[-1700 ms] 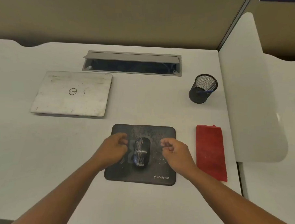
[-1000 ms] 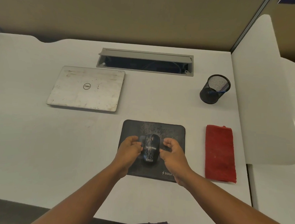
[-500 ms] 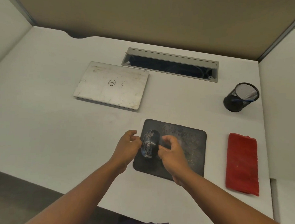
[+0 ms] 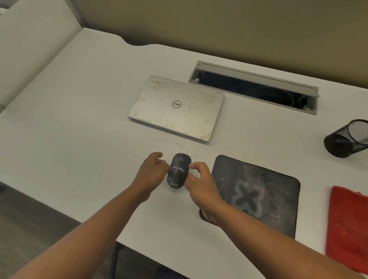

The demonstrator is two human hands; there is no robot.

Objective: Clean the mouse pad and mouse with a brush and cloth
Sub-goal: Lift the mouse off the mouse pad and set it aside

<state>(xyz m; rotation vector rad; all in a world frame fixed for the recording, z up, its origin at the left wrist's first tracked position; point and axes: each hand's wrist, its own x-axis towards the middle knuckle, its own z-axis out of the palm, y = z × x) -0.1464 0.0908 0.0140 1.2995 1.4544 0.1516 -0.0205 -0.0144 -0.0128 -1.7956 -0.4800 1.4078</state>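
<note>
Both my hands, left (image 4: 154,171) and right (image 4: 200,182), grip the mouse (image 4: 178,170) by its sides over the bench (image 4: 85,114), just left of the dusty pad (image 4: 258,195); clearing step under way; next requires setting it down and finding a brush.

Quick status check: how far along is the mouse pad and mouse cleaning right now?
Early stage. Done: the mouse is off the mouse pad, left of it. In hand: the left hand and right hand hold the mouse between them. Left: the pad's specks are unbrushed, the red cloth lies folded and untouched, and no brush is clearly visible.
</note>
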